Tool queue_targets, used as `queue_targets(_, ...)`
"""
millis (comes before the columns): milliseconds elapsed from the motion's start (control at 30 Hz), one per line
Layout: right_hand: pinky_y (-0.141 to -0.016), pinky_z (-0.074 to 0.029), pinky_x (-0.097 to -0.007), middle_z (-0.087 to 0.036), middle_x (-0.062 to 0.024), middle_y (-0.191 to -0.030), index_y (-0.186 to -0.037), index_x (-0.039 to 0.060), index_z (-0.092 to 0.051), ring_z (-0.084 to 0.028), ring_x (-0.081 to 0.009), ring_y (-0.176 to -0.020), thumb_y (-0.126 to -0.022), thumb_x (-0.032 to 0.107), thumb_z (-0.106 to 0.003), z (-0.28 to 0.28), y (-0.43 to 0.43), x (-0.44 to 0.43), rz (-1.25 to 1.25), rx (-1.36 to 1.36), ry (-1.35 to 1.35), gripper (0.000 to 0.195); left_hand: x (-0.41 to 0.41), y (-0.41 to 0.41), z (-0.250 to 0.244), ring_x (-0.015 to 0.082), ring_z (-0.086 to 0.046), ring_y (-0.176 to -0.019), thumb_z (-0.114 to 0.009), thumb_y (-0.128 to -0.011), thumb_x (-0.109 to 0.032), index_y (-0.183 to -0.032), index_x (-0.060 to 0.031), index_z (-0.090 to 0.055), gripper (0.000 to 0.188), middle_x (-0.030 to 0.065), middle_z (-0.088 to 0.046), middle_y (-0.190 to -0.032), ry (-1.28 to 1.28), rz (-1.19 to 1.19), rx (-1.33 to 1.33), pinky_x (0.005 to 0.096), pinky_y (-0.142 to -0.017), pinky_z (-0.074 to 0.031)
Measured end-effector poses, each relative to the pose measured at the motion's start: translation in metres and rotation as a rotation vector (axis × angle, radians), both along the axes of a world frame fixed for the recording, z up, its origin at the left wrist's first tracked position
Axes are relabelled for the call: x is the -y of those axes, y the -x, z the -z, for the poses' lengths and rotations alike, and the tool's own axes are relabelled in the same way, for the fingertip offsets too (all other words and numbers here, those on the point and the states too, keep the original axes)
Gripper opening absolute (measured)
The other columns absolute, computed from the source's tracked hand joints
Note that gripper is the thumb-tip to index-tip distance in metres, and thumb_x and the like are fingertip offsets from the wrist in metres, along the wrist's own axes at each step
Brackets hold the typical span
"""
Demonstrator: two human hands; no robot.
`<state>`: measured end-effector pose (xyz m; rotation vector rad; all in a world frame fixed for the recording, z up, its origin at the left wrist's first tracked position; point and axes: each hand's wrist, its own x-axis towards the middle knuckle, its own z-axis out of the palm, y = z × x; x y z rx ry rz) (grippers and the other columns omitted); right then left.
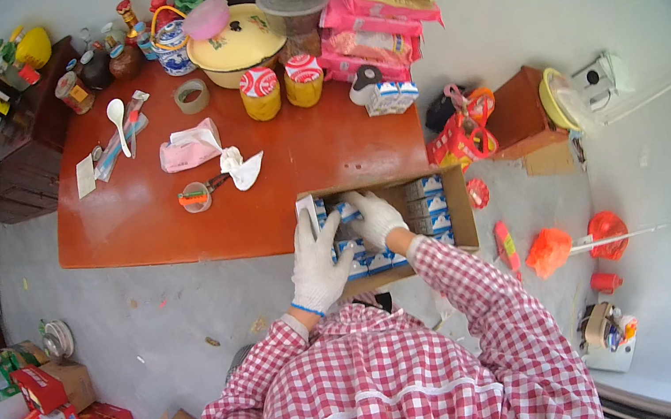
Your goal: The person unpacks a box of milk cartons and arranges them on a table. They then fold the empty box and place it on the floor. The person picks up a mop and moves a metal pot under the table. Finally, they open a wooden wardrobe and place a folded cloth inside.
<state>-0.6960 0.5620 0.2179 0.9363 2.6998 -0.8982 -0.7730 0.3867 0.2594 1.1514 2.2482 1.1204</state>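
Note:
Both my hands wear white knitted gloves and reach into an open cardboard box [460, 208] at the table's front edge. My right hand [374, 219] grips a small blue-and-white carton [347, 211] over the box's left half. At the box's left wall, my left hand [318, 263] has its fingers apart, close to that carton; whether it touches any carton is hard to tell. Similar cartons stand in a column [435, 204] along the right wall and in a row [378, 262] along the near wall. My right hand hides part of the inside.
On the reddish-brown wooden table [136, 224] are two yellow jars [262, 102], a tape roll [192, 97], a tissue pack [190, 146] and a clear cup [196, 197]. More blue-and-white cartons [392, 97] stand at its right edge. Red bags [464, 136] sit beside the table.

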Motion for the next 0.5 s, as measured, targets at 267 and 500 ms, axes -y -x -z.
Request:
queue_targets(267,-0.096,-0.048,-0.0380,-0.062,-0.0161,-0.117,-0.126,0.0076,-0.058,-0.061,-0.0309,-0.111,-0.075,0.004,-0.066,-0.181,-0.039,-0.060,-0.290,-0.266,0.119,0.051,0.003,0.002,0.003,0.0505,-0.031,-0.137,-0.071,-0.081,-0.019,-0.137,-0.0123,-0.052,0.060,0.0350,-0.026,-0.150,-0.013,-0.033,0.016,0.0506,-0.111,-0.034)
queue_targets(500,-0.092,-0.050,-0.0403,-0.065,-0.0197,-0.113,-0.126,0.0111,-0.057,-0.063,-0.0363,-0.107,-0.080,0.014,-0.065,-0.144,0.062,-0.156,-0.288,-0.238,0.017,0.047,-0.002,0.002,-0.001,0.0497,-0.032,-0.137,-0.071,-0.081,-0.019,-0.134,-0.0123,-0.055,0.056,0.0351,-0.027,-0.149,-0.011,-0.036,0.022,0.0504,-0.111,-0.034)
